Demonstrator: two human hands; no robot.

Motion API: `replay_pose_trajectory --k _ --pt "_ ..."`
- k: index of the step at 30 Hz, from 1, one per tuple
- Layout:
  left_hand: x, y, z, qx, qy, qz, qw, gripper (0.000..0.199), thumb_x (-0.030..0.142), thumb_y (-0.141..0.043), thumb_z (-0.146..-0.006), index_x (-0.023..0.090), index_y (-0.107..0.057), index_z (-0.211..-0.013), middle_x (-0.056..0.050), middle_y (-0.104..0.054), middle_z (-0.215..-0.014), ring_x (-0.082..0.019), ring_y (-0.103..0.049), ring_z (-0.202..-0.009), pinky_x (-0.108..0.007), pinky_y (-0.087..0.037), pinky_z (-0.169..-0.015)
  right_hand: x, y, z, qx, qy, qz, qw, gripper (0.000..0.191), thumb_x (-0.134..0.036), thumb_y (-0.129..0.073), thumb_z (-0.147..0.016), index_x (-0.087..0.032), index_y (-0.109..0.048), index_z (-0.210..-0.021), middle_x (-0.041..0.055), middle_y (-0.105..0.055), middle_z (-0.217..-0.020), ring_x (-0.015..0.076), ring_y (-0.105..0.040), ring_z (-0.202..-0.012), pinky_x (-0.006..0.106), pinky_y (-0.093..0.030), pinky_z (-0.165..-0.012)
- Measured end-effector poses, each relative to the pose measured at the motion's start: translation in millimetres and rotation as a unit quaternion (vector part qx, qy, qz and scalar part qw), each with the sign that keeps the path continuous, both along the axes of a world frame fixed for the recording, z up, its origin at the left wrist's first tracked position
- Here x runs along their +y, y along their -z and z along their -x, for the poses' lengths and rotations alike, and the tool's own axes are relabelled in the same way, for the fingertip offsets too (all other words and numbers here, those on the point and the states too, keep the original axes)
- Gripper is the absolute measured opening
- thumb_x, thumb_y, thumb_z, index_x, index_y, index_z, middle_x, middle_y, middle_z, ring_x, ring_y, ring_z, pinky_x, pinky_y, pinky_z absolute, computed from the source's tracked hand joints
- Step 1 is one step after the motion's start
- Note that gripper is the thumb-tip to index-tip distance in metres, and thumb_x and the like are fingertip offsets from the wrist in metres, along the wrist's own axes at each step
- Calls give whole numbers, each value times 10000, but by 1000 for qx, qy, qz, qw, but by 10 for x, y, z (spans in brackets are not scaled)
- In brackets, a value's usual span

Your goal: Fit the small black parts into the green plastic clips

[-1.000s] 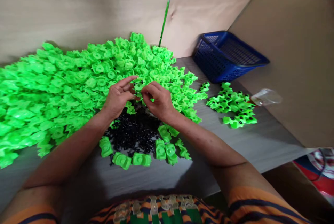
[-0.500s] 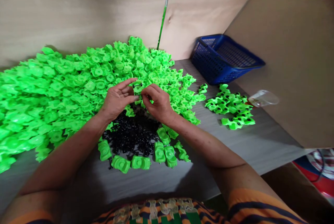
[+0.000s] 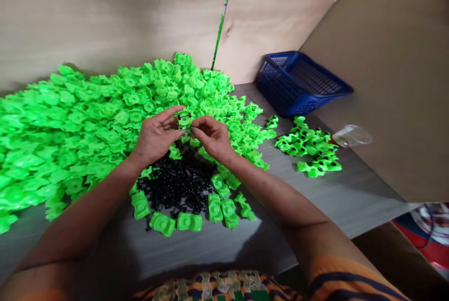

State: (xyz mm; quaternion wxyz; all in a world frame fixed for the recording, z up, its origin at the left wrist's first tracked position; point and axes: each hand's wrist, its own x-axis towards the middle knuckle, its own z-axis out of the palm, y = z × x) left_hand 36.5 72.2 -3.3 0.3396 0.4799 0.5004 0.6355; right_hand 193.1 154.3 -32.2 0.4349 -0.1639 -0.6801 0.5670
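My left hand (image 3: 156, 137) holds a small green toy car body (image 3: 184, 119) between thumb and fingers, its hollow underside facing me. A black wheel axle (image 3: 184, 116) lies across the far end of that body. My right hand (image 3: 212, 137) pinches at the body's near right edge, thumb and forefinger pressed close together; any small part between these fingertips is hidden. Just below both hands lies a heap of black wheel axles (image 3: 180, 181). Several loose green car bodies (image 3: 189, 221) lie along the heap's near side.
A large mound of green car bodies (image 3: 87, 113) covers the table's left and back. To the right sit several green cars with black axles (image 3: 308, 142), a clear plastic cup (image 3: 354, 135) on its side and a blue basket (image 3: 298, 90). A green-marked stick (image 3: 220, 25) leans on the back wall.
My right fingers have shifted and opened out slightly at the near edge of the car body; the dark axle seen there before is now hardly visible. My left hand keeps its hold.
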Motion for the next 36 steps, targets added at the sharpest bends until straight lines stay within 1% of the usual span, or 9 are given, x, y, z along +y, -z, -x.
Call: replay_pose_trajectory --k 4,8,13,18,29,31,33,34,36 --pt "-13 -7 8 20 3 3 1000 622 244 -878 -641 168 -766 -1248 -11 -716 -839 -157 -702 -818 -261 -599 -739 -6 -16 -3 -5 -2 22 1000 425 -587 -825 -815 -211 -631 -854 -20 -625 -768 123 -593 -709 289 -523 -726" --pt "-26 -30 10 27 7 7 1000 627 227 -870 -643 157 -757 -1256 4 -686 -791 -149 -692 -785 -253 -593 -720 -14 -15 2 -3 -3 29 1000 446 -607 -832 -801 -210 -636 -858 -18 -632 -780 120 -600 -716 288 -539 -741" --pt "-37 -55 -22 -4 11 24 1000 650 221 -870 -616 166 -747 -1252 -15 -718 -857 -167 -708 -838 -264 -614 -736 -33 -10 25 13 5 19 1000 407 -550 -837 -810 -220 -604 -855 -33 -615 -766 113 -592 -713 276 -543 -735" --pt "-37 -58 -37 -18 -5 27 999 669 214 -891 -600 175 -746 -1253 28 -630 -747 -147 -662 -738 -283 -639 -711 -45 -32 34 2 20 -15 1000 317 -455 -786 -845 -219 -575 -820 -41 -582 -752 108 -561 -708 276 -532 -729" --pt "-34 -106 -8 -41 2 48 998 644 182 -903 -592 156 -757 -1220 23 -661 -761 -160 -692 -745 -344 -683 -737 -5 1 47 -15 14 -47 999 294 -454 -724 -908 -240 -522 -893 -36 -564 -790 122 -538 -725 274 -494 -698" --pt "0 -104 85 -55 -16 45 997 615 169 -892 -626 155 -748 -1224 24 -643 -751 -172 -706 -768 -367 -691 -764 9 14 33 -40 28 -83 995 252 -424 -708 -933 -236 -540 -942 -24 -583 -826 133 -547 -751 279 -478 -704" --pt "44 -88 210 -77 -53 41 995 582 141 -886 -649 171 -743 -1212 59 -562 -678 -152 -687 -723 -360 -693 -772 -4 10 12 -104 41 -166 980 145 -328 -666 -961 -219 -572 -944 -2 -598 -854 151 -539 -793 303 -461 -752" --pt "64 -76 273 -92 -67 44 993 565 135 -886 -655 182 -743 -1200 71 -537 -657 -140 -673 -692 -352 -692 -766 -26 -1 0 -153 38 -225 962 92 -271 -638 -969 -207 -592 -922 15 -605 -863 167 -531 -824 324 -448 -790" --pt "94 -51 371 -119 -79 62 988 540 143 -899 -659 189 -742 -1174 75 -532 -640 -135 -659 -659 -347 -690 -750 -95 -43 -20 -263 9 -343 902 104 -192 -590 -974 -182 -639 -884 62 -628 -889 212 -513 -912 372 -410 -862"
